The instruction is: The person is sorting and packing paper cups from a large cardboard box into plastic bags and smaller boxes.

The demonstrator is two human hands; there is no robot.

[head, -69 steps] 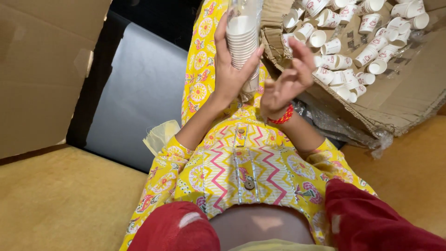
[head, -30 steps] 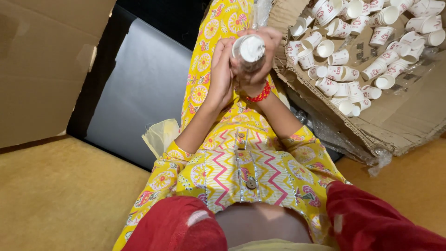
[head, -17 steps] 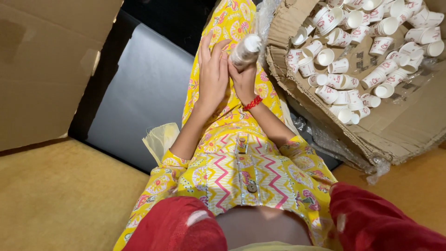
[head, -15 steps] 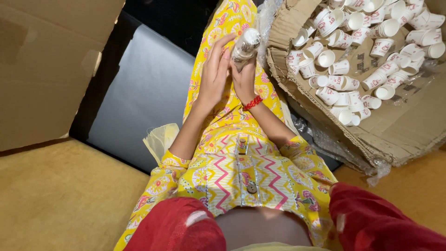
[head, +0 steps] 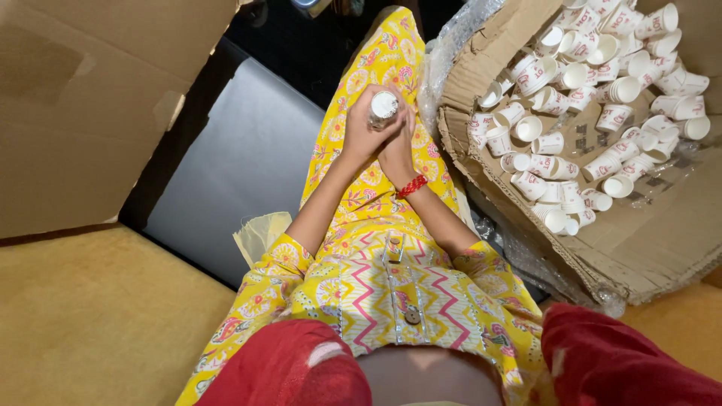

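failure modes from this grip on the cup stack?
1. Both hands, left hand and right hand, clasp the white nested paper cup stack over the lap with nothing under it; if the grip loosens, the cups may drop onto the yellow patterned garment.
2. Squeezing between the palms could dent the thin cups.
3. The torn brown cardboard box of loose paper cups sits close by on the right; an elbow could knock it.

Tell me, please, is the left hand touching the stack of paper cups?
Touching. The head view shows the left hand wrapped around the stack of paper cups, fingers against its side, with the right hand pressed in beside it.
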